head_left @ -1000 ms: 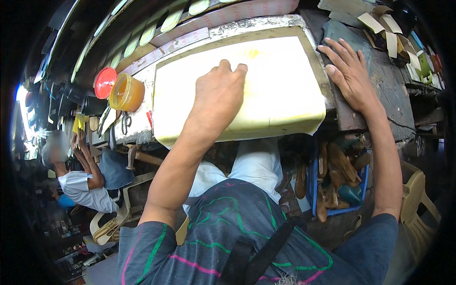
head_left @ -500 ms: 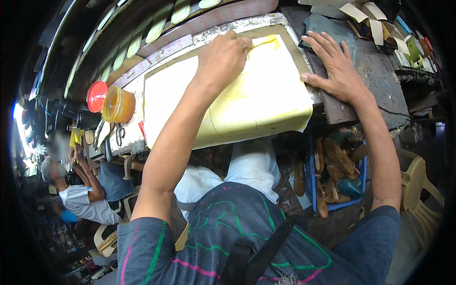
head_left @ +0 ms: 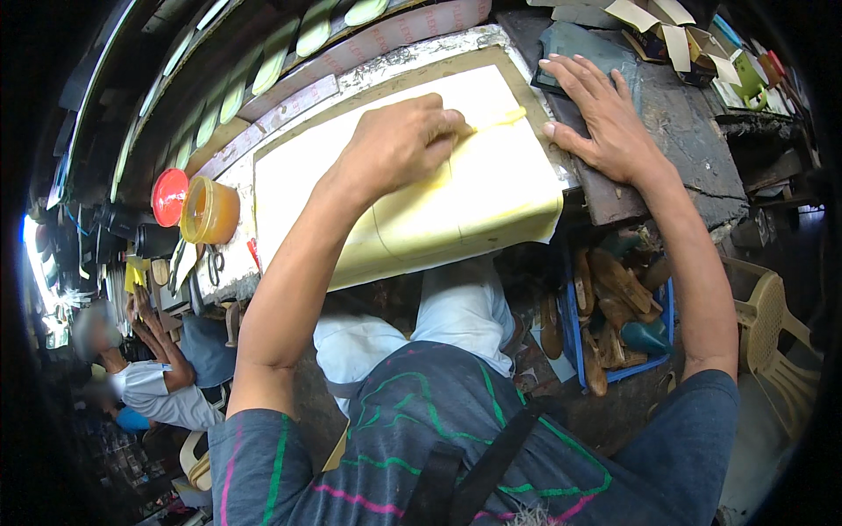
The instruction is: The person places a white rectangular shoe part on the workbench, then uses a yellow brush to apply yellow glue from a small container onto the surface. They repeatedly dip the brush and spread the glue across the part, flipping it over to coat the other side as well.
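A pale yellow sheet (head_left: 421, 232) lies over the bench, its near edge drooping above my lap. Above its middle, my left hand (head_left: 399, 145) is closed with bent fingers. A narrow, bright yellow streak (head_left: 502, 121) stretches right from its fingertips across the sheet; it looks like wet glue. What those fingers grip is mostly hidden. My right hand (head_left: 605, 123) rests with spread fingers at the sheet's right edge, on the dark board (head_left: 684, 167) and a dark green flat piece (head_left: 583, 44). To the left stands an open tub (head_left: 210, 212) of orange-yellow glue-like stuff beside its red lid (head_left: 170, 197).
Scissors (head_left: 215, 263) lie near the tub. Pale sole-shaped pieces (head_left: 276, 54) line the back shelf. Opened small boxes (head_left: 671, 39) sit back right. Below, a blue crate (head_left: 627, 373) holds wooden shoe lasts, near a plastic chair (head_left: 772, 324). Another person (head_left: 167, 377) sits at left.
My left hand has come nearer over the sheet, and the yellow streak has shifted toward me with it. My right hand stays spread at the sheet's right edge.
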Demonstrator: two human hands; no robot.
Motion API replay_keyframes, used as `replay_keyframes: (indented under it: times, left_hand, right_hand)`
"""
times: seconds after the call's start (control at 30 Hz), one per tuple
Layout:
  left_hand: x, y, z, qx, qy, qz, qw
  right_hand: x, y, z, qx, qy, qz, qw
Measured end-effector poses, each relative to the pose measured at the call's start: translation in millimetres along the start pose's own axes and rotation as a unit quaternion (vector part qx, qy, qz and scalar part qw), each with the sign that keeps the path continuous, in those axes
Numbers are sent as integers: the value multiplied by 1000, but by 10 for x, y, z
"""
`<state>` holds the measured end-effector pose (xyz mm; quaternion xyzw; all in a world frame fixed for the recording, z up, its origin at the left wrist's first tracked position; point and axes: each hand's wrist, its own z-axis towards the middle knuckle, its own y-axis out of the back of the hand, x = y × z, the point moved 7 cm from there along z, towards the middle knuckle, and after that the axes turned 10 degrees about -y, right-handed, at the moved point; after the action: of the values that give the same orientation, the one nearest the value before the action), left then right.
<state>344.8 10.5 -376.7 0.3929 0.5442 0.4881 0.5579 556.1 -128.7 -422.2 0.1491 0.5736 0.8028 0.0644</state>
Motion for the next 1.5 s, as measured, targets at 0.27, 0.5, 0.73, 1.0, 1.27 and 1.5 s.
replay_keyframes:
  times: [0.27, 0.5, 0.73, 1.0, 1.27, 1.5]
  left_hand:
    - [302, 61, 64, -35, 83, -3, 996]
    - [491, 2, 355, -88, 69, 131, 985]
    - [585, 227, -377, -64, 113, 190, 973]
    - [628, 272, -833, -128, 102, 204, 965]
    - [355, 27, 76, -60, 48, 125, 989]
    - [-57, -10, -280, 27, -12, -160, 987]
  right_hand:
    - [16, 14, 18, 14, -9, -3, 1000]
    - [-5, 8, 21, 16, -16, -2, 1000]
    - [-24, 8, 21, 7, -14, 6, 1000]
    - [-15, 15, 12, -4, -11, 12, 1000]
    - [-32, 24, 2, -3, -13, 27, 1000]
    - [-46, -10, 12, -7, -13, 11, 1000]
